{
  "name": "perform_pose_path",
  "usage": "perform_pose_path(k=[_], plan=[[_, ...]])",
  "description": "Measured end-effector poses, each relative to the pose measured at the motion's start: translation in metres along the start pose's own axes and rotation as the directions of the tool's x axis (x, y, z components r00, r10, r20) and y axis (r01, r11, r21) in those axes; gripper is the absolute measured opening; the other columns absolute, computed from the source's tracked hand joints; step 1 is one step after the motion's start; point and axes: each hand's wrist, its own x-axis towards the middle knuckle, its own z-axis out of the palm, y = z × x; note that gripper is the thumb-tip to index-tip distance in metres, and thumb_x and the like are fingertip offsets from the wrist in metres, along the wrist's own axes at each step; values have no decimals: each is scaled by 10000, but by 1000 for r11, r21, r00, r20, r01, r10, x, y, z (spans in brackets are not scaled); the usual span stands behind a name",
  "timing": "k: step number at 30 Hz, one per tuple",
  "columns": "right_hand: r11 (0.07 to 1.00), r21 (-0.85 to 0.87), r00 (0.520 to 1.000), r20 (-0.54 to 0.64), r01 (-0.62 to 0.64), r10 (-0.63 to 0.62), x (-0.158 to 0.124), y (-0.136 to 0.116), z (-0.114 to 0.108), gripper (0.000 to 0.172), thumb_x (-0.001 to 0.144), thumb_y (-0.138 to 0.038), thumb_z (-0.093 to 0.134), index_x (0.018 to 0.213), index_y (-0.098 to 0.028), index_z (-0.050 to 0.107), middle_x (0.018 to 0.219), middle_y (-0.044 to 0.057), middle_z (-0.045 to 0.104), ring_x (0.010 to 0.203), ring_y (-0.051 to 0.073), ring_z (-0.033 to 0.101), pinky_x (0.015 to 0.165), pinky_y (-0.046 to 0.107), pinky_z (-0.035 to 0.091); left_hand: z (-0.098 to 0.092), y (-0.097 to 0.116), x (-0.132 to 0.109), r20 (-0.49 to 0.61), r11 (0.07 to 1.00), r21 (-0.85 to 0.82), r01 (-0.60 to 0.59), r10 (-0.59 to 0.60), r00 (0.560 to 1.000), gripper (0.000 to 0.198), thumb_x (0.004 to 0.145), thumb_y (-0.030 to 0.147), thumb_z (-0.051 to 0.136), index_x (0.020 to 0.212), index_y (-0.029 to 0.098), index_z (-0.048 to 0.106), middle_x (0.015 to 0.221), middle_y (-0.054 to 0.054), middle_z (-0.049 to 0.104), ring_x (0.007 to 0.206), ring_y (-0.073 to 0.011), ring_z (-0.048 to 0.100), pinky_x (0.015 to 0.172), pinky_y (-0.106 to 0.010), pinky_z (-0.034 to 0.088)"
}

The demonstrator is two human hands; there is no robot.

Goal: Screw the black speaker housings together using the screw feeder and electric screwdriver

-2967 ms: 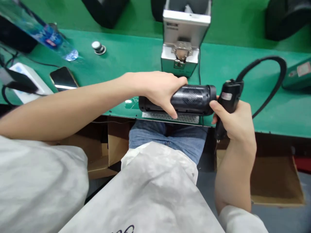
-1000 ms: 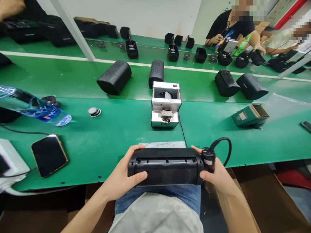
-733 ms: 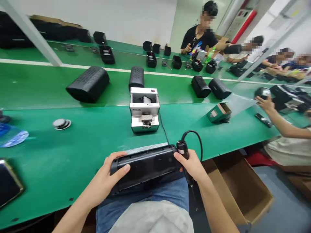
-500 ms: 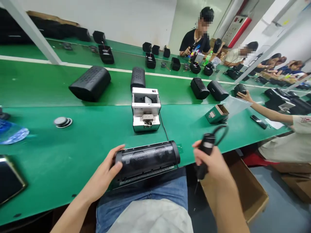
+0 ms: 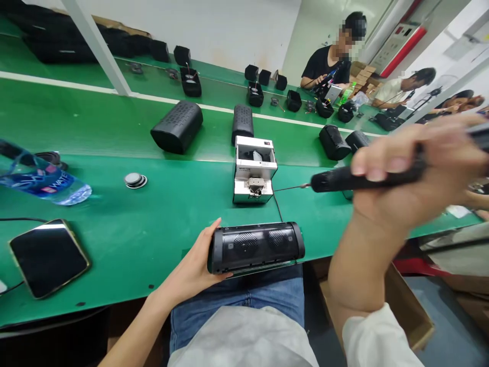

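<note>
A black cylindrical speaker [image 5: 256, 245] lies on its side at the near edge of the green bench [image 5: 164, 214], above my lap. My left hand [image 5: 193, 267] cups its left end, thumb under the front and fingers behind it. My right hand [image 5: 412, 173] is raised high to the right, closed round a black electric screwdriver [image 5: 359, 178]. The driver lies level, its thin bit pointing left toward a small silver machine [image 5: 253, 169] on the bench.
A phone [image 5: 49, 257] and a water bottle [image 5: 42, 178] lie at the left, with a small round metal part [image 5: 133, 180] beyond. More black speakers [image 5: 178, 126] sit on the belt behind. Other people work at the far right. A cardboard box [image 5: 410, 311] stands below on the right.
My right hand let go of the speaker's right end and lifted the screwdriver up, turning it level with the bit pointing left. The left hand kept hold of the speaker, which rolled grille-forward.
</note>
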Motion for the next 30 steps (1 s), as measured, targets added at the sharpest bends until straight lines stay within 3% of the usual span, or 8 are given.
perform_pose_path(k=[2,4,9,17,20,23,26,30], plan=[[998,-4,994,97,60,-59,-8,20,48,350,871,-395,841,780,-306,515,596,-79,352,467,143,329,457,333,369,1,2,0,10,1000,-16,-1,1,1000,1295,896,316,920,1828,436,30,1764,-169,431,1599,-432,564,1283,-645,523],[992,-88,979,190,93,-75,-14,33,72,397,998,-492,800,811,-307,503,615,-75,387,478,149,394,509,337,428,3,4,0,5,1000,-29,-13,13,1000,1331,879,318,944,1825,449,17,1738,-165,443,1590,-435,564,1284,-661,516],[953,-293,949,315,82,16,-15,57,82,519,1046,-819,663,900,-334,549,696,-20,525,614,216,534,666,435,549,5,3,3,-13,997,-48,-57,56,998,1289,884,291,941,1818,442,65,1699,-155,468,1591,-432,552,1299,-664,500],[838,-545,908,347,-7,233,-8,77,89,687,1015,-976,457,1204,-345,654,750,25,620,772,265,614,787,497,596,7,1,3,-8,995,-57,-84,84,996,1351,859,428,993,1837,398,61,1696,-174,477,1609,-459,525,1298,-688,501],[870,-491,934,289,-44,211,-14,74,92,547,1028,-877,634,966,-335,597,662,-17,535,613,205,521,633,423,557,10,1,4,-38,992,-52,-111,109,993,1330,861,484,996,1832,366,95,1711,-192,459,1625,-473,498,1317,-721,469],[971,-233,961,253,-49,110,-27,59,95,372,987,-492,839,830,-305,559,602,-65,445,478,148,415,473,353,441,14,-1,5,-68,988,-62,-142,137,988,1303,858,519,996,1822,344,136,1712,-206,467,1625,-477,495,1320,-733,464],[994,-28,969,223,-101,105,-39,30,103,183,938,-188,688,779,-254,623,610,-64,416,450,114,395,417,311,361,16,-2,6,-78,984,-76,-159,153,985,1309,835,562,1006,1816,309,178,1719,-229,471,1627,-485,493,1319,-737,467],[967,-135,932,268,-216,246,-48,-12,122,484,1011,-197,653,572,-243,454,526,-72,301,393,57,304,389,273,310,17,-4,6,-103,980,-84,-179,170,980,1302,819,563,1016,1810,258,229,1732,-258,473,1644,-503,475,1339,-746,440]])
